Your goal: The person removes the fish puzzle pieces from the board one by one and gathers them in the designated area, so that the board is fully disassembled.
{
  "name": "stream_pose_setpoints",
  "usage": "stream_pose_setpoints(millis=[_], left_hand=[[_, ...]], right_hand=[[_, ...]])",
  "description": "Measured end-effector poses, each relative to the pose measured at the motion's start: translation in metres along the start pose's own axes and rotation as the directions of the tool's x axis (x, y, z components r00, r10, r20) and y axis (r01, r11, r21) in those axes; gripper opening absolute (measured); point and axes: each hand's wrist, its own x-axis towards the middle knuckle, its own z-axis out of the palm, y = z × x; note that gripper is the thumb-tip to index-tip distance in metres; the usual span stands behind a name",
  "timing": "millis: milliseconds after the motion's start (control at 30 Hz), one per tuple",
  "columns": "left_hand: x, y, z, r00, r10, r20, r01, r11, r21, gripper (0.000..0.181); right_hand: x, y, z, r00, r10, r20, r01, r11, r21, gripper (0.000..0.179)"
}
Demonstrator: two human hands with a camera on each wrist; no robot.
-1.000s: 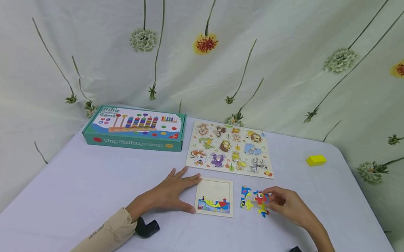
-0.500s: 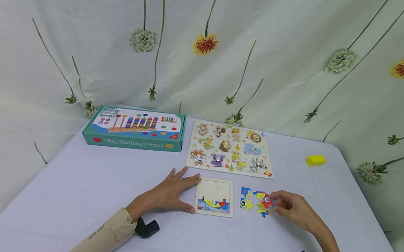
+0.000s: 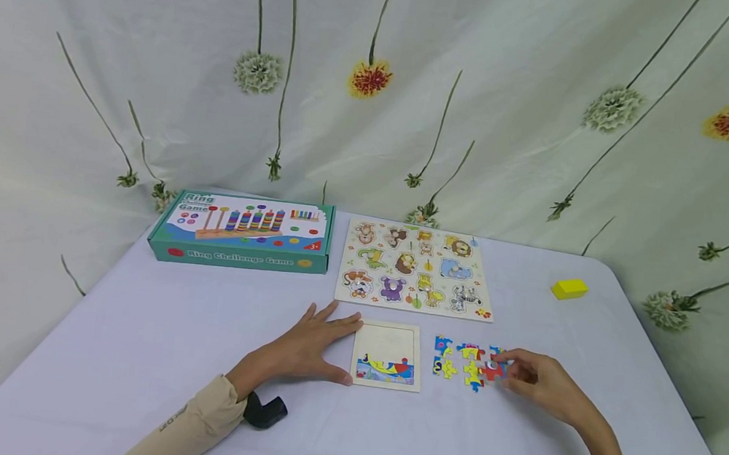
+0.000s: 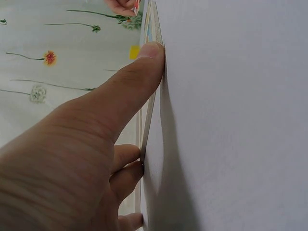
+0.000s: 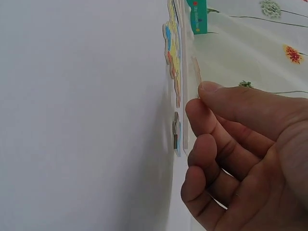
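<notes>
A small wooden puzzle tray [image 3: 420, 359] lies on the white cloth, its lower part filled with blue, yellow and red picture pieces. Spread along its left side is my left hand [image 3: 303, 350], with thumb and a fingertip at its corners; the left wrist view shows the thumb [image 4: 139, 70] on the edge. My right hand [image 3: 550, 386] pinches a red jigsaw piece [image 3: 492, 372] between thumb and finger. Seen edge-on, that piece [image 5: 197, 70] is raised above the cloth. Several loose jigsaw pieces [image 3: 446, 368] lie right of the tray, some overlapped by the held one.
Behind the tray lies an animal peg puzzle board [image 3: 416, 269]. A green Ring Challenge Game box [image 3: 241, 234] stands at the back left, and a yellow block [image 3: 569, 289] at the back right. A floral curtain [image 3: 373, 140] hangs behind the table.
My right hand has moved right with the red jigsaw piece, from over the middle loose pieces to over the right-hand ones. The left hand has stayed at the tray.
</notes>
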Motion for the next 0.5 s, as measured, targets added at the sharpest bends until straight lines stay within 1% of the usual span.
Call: stream_pose_setpoints(millis=[167, 300, 400, 500], left_hand=[[0.0, 0.0003, 0.0001, 1.0, -0.001, 0.002, 0.001, 1.0, 0.0, 0.094], [-0.0001, 0.0003, 0.0, 1.0, 0.0, -0.001, 0.0, 1.0, 0.001, 0.094], [-0.0003, 0.0001, 0.0, 1.0, 0.0, -0.004, 0.0, 1.0, 0.002, 0.094], [-0.0003, 0.0, 0.0002, 1.0, -0.002, -0.005, 0.002, 1.0, 0.0, 0.094]], right_hand=[[-0.0033, 0.0049, -0.0015, 1.0, -0.008, 0.013, 0.008, 1.0, -0.012, 0.028], [-0.0054, 0.0073, -0.0023, 1.0, 0.004, 0.012, -0.003, 0.999, -0.033, 0.028], [-0.0066, 0.0086, -0.0025, 1.0, 0.013, 0.012, -0.013, 0.999, -0.034, 0.028], [-0.0082, 0.0105, -0.0025, 1.0, 0.002, 0.02, -0.002, 1.0, -0.022, 0.027]])
